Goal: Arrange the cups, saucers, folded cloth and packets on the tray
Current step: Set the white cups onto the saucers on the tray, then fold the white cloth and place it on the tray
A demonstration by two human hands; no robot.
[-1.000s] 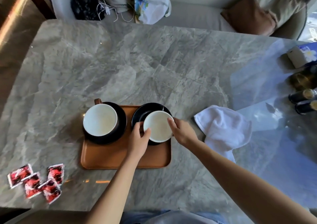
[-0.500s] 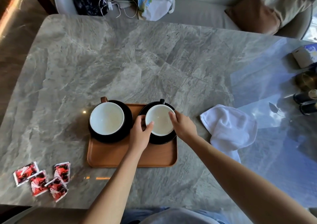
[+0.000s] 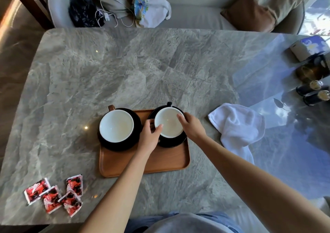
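Left hand and right hand pinch the cup, maybe resting on its saucer, at the far right corner of the tray.

You have bright daylight, seemingly from the right: the polished bench carries a wide blue-white glare there, washing out its far-right corner. Small glints dot its left half. Straight edges bow outward, and the corners look soft.
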